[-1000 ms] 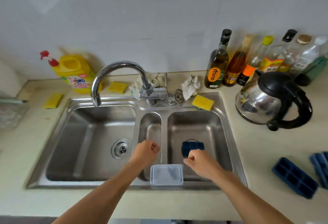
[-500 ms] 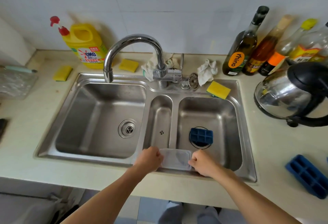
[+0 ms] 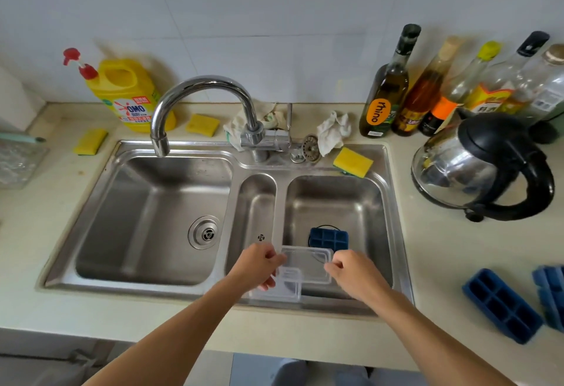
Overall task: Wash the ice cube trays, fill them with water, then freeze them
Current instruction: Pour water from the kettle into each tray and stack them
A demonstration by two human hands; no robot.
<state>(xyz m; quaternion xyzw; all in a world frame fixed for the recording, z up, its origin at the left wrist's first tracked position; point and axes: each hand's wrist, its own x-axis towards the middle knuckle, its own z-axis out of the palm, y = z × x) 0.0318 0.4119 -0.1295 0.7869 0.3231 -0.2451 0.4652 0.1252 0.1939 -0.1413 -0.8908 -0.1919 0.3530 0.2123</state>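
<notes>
Clear plastic lid (image 3: 306, 263) is pinched at either end by the left hand (image 3: 259, 266) and right hand (image 3: 357, 275), probably to lift it off the clear box (image 3: 282, 289) beneath. Just beyond them a blue ice tray (image 3: 329, 239) lies in the sink (image 3: 335, 304) for washing; another blue tray (image 3: 500, 309) waits right of them.

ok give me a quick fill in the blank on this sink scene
The small blue tray lies in the ___ basin of the sink.
The faucet spout hangs over the ___ basin.
The left hand and right hand both hold a ___ plastic box.
The kettle has a ___ handle.
Missing words: right; left; clear; black.
</notes>
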